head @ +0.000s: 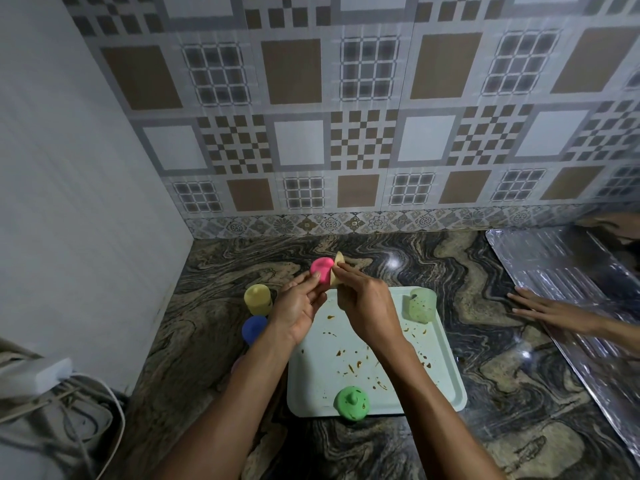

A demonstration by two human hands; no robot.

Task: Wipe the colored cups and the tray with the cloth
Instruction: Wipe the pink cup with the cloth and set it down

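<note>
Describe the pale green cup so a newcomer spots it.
Start at the tray on the marbled counter. At its far right corner stands the pale green cup, translucent-looking and speckled brown. The other green cup, at the near edge, is bright and opaque.

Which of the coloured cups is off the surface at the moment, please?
The pink cup: the left hand holds it up against the cloth, while the yellow cup, blue cup and green cup stand on counter or tray.

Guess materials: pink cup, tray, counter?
Pink cup: matte, opaque, evenly coloured, no glare; probably plastic or silicone. Tray: pale mint, smooth with soft sheen and rounded raised rim; likely plastic, possibly enamelled metal. Counter: polished stone, granite-like; swirled veins and sharp light reflections.
</note>
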